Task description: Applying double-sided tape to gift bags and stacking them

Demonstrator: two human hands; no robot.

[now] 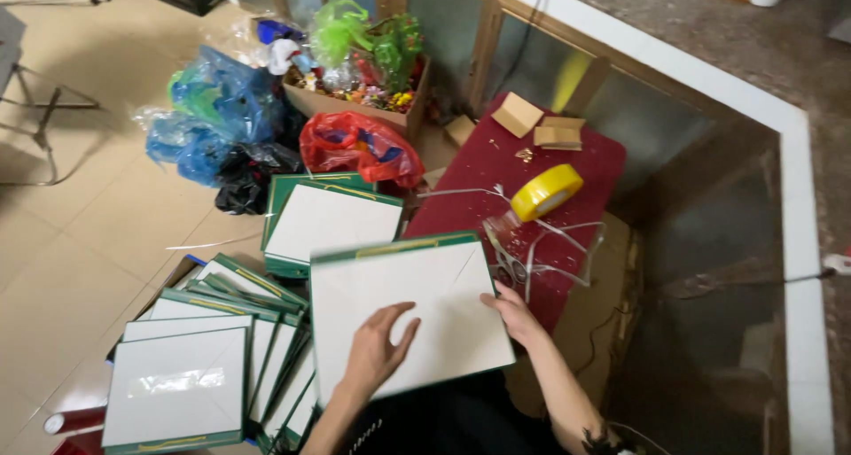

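The flat box [403, 318] at lower centre was white with a dark green rim and a thin gold strip, like the stacked boxes [208, 349] at lower left. At right of centre a bright yellow tape roll [547, 192] lay on a dark red cloth [496, 167]. At upper left, blue bags [213, 109], a black bag [248, 176], a red bag [359, 145] and green wrap [341, 30] stood out against the pale beige floor tiles [80, 207].

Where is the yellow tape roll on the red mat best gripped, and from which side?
Probably from above, across the rim of the yellow tape roll. It sits tilted on the red mat with its broad outer band facing up and toward the camera, so fingers could pinch the wall, one inside the core. The scissors and clear strips lie on its near side, so a straight-down approach seems least obstructed.
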